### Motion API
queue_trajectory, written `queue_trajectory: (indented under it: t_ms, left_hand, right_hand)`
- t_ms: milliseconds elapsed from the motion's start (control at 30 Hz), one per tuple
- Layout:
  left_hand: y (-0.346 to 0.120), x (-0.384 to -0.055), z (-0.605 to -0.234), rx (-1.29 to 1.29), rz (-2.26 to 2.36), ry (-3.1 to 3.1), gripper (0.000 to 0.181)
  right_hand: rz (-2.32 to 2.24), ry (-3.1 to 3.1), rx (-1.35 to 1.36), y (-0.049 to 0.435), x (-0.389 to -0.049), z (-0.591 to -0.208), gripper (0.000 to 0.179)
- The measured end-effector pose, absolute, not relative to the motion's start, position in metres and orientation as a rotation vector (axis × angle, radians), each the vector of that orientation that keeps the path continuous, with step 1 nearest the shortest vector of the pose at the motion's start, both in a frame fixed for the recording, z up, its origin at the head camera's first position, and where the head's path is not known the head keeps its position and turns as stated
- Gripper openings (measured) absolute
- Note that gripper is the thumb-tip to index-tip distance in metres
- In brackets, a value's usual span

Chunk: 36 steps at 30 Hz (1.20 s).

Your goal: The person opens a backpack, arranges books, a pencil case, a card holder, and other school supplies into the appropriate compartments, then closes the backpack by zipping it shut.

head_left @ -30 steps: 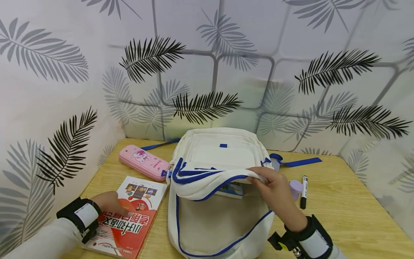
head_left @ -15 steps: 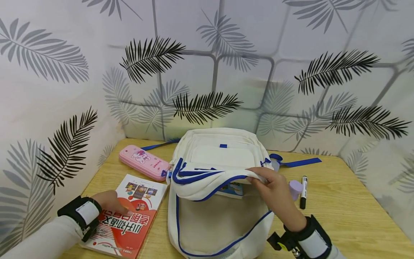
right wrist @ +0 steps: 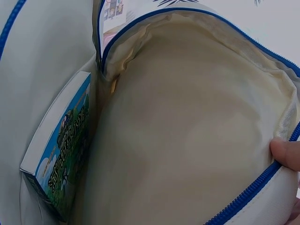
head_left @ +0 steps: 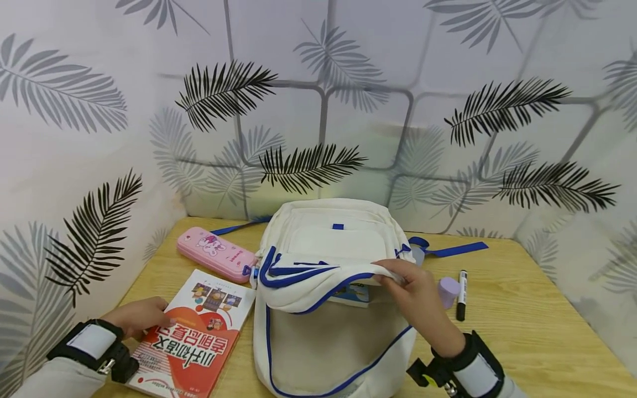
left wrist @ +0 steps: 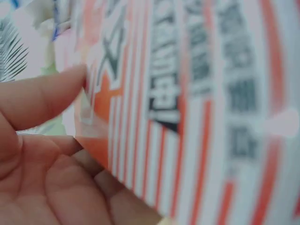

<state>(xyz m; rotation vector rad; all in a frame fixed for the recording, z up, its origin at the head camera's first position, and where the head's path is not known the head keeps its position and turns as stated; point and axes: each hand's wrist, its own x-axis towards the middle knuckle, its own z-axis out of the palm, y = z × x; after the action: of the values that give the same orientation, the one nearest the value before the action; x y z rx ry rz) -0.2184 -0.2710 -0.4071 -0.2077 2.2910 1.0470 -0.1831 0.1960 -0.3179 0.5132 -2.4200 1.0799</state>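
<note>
My left hand [head_left: 139, 316] grips the left edge of a red and white book [head_left: 199, 337]. In the left wrist view the thumb lies on the striped cover [left wrist: 140, 117], and the fingers go behind it, partly hidden. A white backpack [head_left: 338, 354] with blue zips lies unzipped in the middle of the table. My right hand [head_left: 415, 293] pinches the edge of its front flap [head_left: 303, 290], lifting it. In the right wrist view the thumb [right wrist: 286, 153] presses beside the blue zip. Inside the backpack stands a blue and green book [right wrist: 65, 150].
A pink pencil case [head_left: 216, 253] lies behind the book, against the backpack's left side. To the backpack's right are a purple cup-shaped item [head_left: 449, 290] and a black and white marker [head_left: 462, 296]. Blue straps [head_left: 455, 250] spread on the wooden table [head_left: 522, 320]. Patterned walls stand behind and left.
My left hand has slid from the middle of the cover to the book's left edge and now grips it. The right hand still holds the flap. The head view has shifted slightly.
</note>
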Motion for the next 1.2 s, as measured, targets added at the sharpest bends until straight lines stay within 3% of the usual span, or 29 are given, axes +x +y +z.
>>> queue_trajectory:
  t_ms: [967, 1200]
  left_hand:
    - [-0.293, -0.183, -0.388, -0.130, 1.501, 2.160, 0.061]
    - [-0.296, -0.166, -0.388, -0.008, 1.667, 1.976, 0.070]
  right_hand:
    - [1.069, -2.389, 0.519, 0.193, -0.186, -0.318, 0.018]
    - [1.051, -2.394, 0.509, 0.192, -0.187, -0.318, 0.018]
